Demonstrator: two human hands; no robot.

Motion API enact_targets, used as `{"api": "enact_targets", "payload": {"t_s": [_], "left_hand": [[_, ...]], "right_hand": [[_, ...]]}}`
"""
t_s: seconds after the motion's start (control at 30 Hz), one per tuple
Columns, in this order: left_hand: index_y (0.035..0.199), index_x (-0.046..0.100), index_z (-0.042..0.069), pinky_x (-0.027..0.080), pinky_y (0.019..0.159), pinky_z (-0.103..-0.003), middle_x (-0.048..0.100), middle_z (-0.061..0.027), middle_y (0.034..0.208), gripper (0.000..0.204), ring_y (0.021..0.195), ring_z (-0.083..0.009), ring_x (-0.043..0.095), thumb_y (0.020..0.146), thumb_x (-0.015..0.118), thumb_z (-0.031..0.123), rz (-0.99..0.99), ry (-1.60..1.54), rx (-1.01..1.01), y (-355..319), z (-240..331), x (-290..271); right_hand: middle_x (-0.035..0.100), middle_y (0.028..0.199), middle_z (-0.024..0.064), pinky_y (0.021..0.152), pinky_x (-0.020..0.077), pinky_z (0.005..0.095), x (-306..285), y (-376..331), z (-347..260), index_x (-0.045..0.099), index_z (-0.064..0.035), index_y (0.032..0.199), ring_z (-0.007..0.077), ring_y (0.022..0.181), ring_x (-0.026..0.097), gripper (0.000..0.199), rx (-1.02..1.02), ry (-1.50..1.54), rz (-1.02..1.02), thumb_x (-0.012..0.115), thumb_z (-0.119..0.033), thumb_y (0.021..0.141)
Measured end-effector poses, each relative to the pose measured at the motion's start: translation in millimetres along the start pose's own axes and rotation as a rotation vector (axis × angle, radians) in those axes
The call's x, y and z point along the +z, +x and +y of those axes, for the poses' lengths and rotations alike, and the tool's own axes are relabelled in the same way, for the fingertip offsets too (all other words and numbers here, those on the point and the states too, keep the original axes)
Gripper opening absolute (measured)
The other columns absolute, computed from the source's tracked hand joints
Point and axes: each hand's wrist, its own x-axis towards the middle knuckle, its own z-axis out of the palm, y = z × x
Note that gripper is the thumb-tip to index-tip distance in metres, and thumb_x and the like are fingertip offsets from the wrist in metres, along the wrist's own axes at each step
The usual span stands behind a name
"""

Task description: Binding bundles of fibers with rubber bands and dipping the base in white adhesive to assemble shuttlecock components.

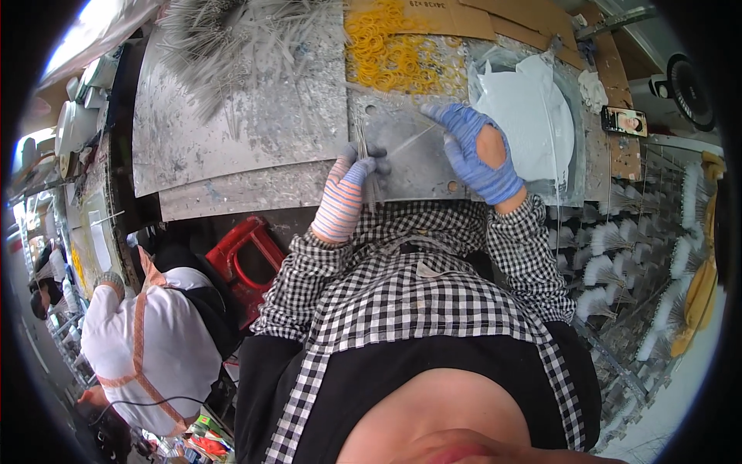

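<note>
item: bundle of thin clear rods [363, 158], upright on the metal bench [255, 124]. our left hand [345, 195] fingers closed round it; our right hand [475, 151] pinches one rod. we judge them light, springy, slippery; grip mid-length.

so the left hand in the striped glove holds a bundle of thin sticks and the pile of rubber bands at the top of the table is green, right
Not quite: the rubber bands are yellow, not green, as the head view shows. The rest holds: the left hand, in a striped glove, grips a bundle of thin sticks, and the bands lie at the far edge of the metal table.
</note>
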Motion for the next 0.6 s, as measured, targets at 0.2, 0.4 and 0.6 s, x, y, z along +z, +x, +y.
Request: {"api": "enact_targets", "payload": {"t_s": [0.2, 0.4, 0.6], "left_hand": [[0.139, 0.045, 0.004, 0.053, 0.075, -0.026, 0.067, -0.0142, 0.117, 0.044, 0.091, -0.0156, 0.066, 0.101, 0.057, 0.024, -0.029, 0.224, -0.009, 3, -10, 57], [0.129, 0.056, 0.002, 0.048, 0.074, -0.023, 0.067, -0.0053, 0.107, 0.028, 0.084, -0.0084, 0.059, 0.103, 0.054, 0.014, -0.067, 0.413, -0.051, 9, -22, 65], [0.130, 0.054, 0.002, 0.044, 0.096, -0.028, 0.060, -0.0064, 0.105, 0.032, 0.099, -0.0153, 0.058, 0.104, 0.053, 0.021, 0.065, 0.244, 0.288, 19, -28, 64]], "right_hand": [[0.068, 0.103, 0.0130, 0.077, 0.0562, 0.0412, -5, -29, -3, 0.068, -0.0137, 0.126, 0.0305, 0.091, 0.067, 0.044, -0.101, -0.202, 0.007, 0.060, -0.010, 0.083], [0.066, 0.110, 0.0176, 0.079, 0.0563, 0.0421, -1, -42, 7, 0.056, -0.0112, 0.140, 0.0349, 0.089, 0.067, 0.055, 0.032, -0.022, 0.117, 0.056, -0.006, 0.085], [0.062, 0.121, 0.0262, 0.092, 0.0519, 0.0437, 12, -51, -1, 0.042, 0.0028, 0.146, 0.0398, 0.103, 0.065, 0.057, 0.318, 0.319, 0.280, 0.054, -0.005, 0.091]]}}
